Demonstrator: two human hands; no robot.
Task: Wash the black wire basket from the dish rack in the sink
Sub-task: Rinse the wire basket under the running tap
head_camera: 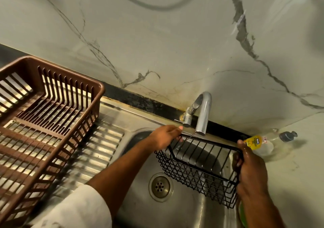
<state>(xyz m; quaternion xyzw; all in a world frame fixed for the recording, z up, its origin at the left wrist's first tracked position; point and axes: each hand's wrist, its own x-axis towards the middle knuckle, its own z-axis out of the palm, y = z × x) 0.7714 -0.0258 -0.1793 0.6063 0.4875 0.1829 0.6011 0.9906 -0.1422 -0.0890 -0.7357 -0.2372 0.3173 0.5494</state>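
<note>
I hold the black wire basket (198, 166) over the sink (140, 208) — both hands' fingers (172, 130) pinching its rim. I'd tilt it under the tap (201, 115) — turning slowly.

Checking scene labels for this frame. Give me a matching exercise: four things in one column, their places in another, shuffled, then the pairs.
Things:
1. wire basket
2. brown dish rack
3. soap bottle
4. drain

Places:
A. lying on its side on the counter, right of the tap
B. in the floor of the sink
C. held in both hands over the sink, below the tap
D. on the ribbed draining board, left of the sink

Pairs: 1-C, 2-D, 3-A, 4-B
</note>
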